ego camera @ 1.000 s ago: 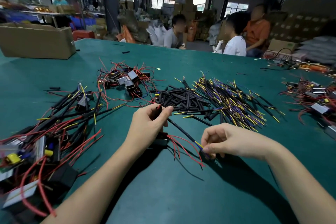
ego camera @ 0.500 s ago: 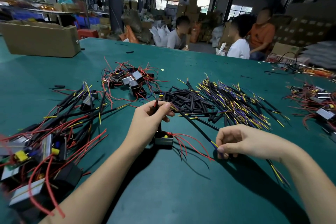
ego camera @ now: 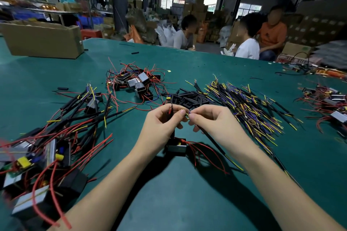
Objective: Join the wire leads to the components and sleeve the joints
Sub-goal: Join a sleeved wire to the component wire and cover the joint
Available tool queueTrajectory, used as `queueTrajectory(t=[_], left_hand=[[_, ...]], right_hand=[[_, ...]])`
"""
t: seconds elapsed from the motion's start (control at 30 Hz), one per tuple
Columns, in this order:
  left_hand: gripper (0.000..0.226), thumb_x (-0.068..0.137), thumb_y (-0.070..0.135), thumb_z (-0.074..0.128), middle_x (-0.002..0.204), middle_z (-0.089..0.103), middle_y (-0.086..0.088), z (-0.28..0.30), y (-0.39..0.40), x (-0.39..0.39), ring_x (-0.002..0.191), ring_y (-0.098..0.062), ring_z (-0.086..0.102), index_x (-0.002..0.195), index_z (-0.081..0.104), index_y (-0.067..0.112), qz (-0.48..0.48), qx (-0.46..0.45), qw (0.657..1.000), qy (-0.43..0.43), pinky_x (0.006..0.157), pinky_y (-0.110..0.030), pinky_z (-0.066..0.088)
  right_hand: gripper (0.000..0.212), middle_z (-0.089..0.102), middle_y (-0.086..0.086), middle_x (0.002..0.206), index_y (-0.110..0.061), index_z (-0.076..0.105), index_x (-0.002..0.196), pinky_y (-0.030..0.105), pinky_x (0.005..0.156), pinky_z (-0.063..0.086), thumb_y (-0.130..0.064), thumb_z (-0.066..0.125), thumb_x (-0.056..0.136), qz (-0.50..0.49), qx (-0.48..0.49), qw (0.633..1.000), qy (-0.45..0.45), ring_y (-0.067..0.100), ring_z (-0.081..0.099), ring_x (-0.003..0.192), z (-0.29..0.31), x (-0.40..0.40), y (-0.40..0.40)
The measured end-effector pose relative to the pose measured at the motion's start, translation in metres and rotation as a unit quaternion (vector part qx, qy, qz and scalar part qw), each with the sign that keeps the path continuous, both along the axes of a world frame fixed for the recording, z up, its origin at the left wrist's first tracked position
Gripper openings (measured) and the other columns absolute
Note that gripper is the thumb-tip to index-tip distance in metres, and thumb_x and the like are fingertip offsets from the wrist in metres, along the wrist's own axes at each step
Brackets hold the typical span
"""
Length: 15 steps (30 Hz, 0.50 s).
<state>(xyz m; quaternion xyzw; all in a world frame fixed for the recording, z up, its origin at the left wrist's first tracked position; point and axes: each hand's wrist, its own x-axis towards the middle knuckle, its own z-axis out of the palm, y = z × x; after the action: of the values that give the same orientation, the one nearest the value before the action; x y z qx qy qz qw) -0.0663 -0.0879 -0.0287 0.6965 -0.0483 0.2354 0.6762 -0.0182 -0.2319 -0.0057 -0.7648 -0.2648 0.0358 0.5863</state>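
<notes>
1. The left hand [ego camera: 163,121] is raised over the near middle of the desk [ego camera: 187,202], thumb and fingers curled, pinching a red lead [ego camera: 172,108] at its tip.
2. The right hand [ego camera: 212,120] meets it fingertip to fingertip and pinches the bared end of a sleeved wire [ego camera: 216,142]; the two ends touch between the thumbs, though the joint itself is too small to make out.
3. That sleeved wire runs down from the right hand toward the near edge, black with yellow showing at its lower end.
4. A black component [ego camera: 176,148] hangs just below the hands, close to the desk, with thin red leads fanning to its right.
5. Behind the hands lies a heap of short black sleeves [ego camera: 189,97].
6. Just right of the sleeves spreads a wide pile of wires [ego camera: 249,107], black with yellow and purple ends.
7. Farther back, toward the middle, sits a cluster of components [ego camera: 137,82] tangled in red leads.
8. At the left edge lies a pile of finished pieces [ego camera: 56,137], black sleeving and red leads mixed with boxy parts.
9. Near the right edge is another tangle [ego camera: 328,101] of parts and red wire.
10. A cardboard box [ego camera: 43,39] stands at the far left corner.
11. Beyond the far edge three people [ego camera: 247,43] sit among stacked cartons.
</notes>
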Motion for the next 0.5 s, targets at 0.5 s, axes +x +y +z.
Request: queueTrajectory(t=[0.5], left_hand=[[0.005, 0.087, 0.007, 0.066, 0.065, 0.065, 0.013, 0.0, -0.002, 0.003, 0.059, 0.0, 0.055, 0.087, 0.07, 0.01, 0.001, 0.022, 1.0, -0.004, 0.061, -0.01, 0.044]], right_hand=[[0.017, 0.068, -0.004, 0.072, -0.021, 0.068, 0.078, 0.029, 0.064, 0.048, -0.007, 0.067, 0.087, -0.015, 0.027, 0.996, -0.08, 0.008, 0.058, 0.063, -0.018, 0.003, -0.004]])
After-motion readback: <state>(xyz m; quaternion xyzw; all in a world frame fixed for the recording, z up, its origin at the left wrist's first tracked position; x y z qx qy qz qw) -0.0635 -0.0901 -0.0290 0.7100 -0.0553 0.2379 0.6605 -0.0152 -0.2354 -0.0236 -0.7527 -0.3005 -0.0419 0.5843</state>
